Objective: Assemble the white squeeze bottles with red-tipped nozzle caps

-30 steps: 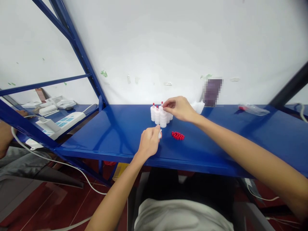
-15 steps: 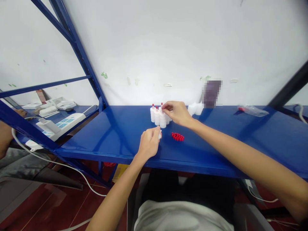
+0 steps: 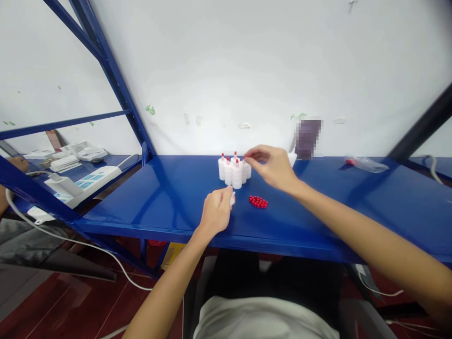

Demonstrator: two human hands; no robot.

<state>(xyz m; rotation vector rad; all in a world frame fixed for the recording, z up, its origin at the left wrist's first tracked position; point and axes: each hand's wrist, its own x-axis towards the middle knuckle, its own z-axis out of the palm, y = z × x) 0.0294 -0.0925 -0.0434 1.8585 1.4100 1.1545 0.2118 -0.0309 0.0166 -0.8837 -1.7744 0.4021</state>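
Note:
A cluster of small white squeeze bottles (image 3: 237, 178) stands upright at the middle of the shelf, several with red tips (image 3: 237, 161). My right hand (image 3: 273, 165) reaches over the right side of the cluster. Its thumb and forefinger are pinched together at a small red cap (image 3: 244, 157); whether that cap sits on a bottle behind, I cannot tell. In front of the cluster, my left hand (image 3: 217, 209) is closed round a small white object (image 3: 232, 198), mostly hidden by the fingers. Loose red caps (image 3: 258, 202) lie in a group to its right.
More white containers (image 3: 292, 159) stand behind my right hand, beside a dark blurred-out item (image 3: 308, 139) against the wall. A clear plastic bag (image 3: 369, 164) lies at the far right. Leftward are a blue shelf post (image 3: 120, 80), a power strip (image 3: 95, 183) and another person's arm (image 3: 16, 165).
My right hand has shifted slightly right, off the front bottle, whose red tip now shows. My left hand stays closed in about the same place. The view has moved slightly.

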